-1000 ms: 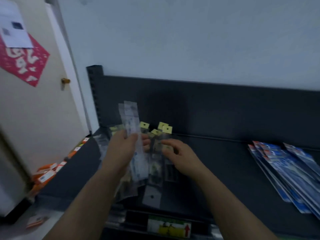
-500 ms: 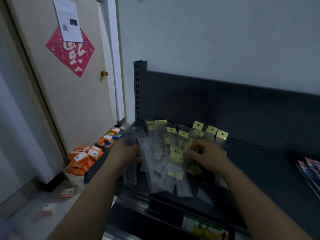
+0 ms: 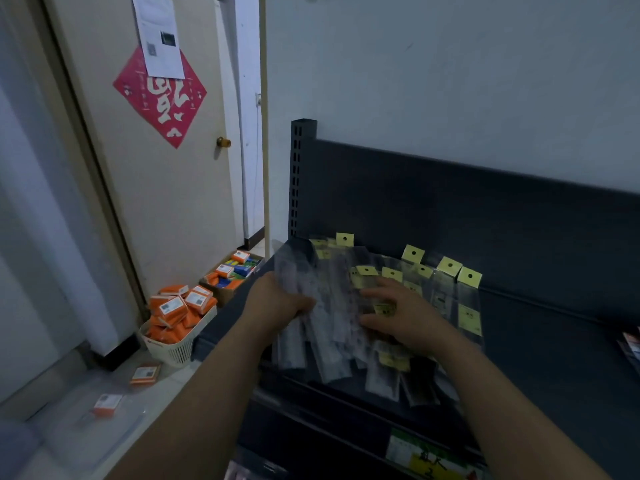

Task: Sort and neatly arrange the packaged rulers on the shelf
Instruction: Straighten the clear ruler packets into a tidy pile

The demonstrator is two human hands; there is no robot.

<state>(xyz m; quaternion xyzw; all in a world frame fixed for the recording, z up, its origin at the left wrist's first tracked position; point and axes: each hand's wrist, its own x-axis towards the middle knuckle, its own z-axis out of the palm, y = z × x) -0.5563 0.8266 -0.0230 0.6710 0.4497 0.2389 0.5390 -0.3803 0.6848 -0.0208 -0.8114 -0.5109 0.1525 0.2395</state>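
Several clear-sleeved packaged rulers (image 3: 446, 296) with yellow hang tabs lie fanned out at the left end of the dark shelf (image 3: 554, 348). My left hand (image 3: 277, 303) grips a bunch of the clear sleeves (image 3: 329, 323) at the left side of the pile; the sleeves there look blurred. My right hand (image 3: 405, 313) lies flat on the middle of the pile, fingers spread and pointing left. The lower ends of the sleeves hang over the shelf's front edge.
A white basket (image 3: 176, 348) of orange boxes stands on the floor left of the shelf, with a carton (image 3: 232, 275) of more boxes behind it and loose boxes (image 3: 145, 374) on the floor. A door (image 3: 156, 202) is at the left. Blue packages (image 3: 632, 344) peek in at the right edge.
The view has swung left. The bunch my left hand held upright now lies down on the shelf pile. My right hand has spread flat over the pile.
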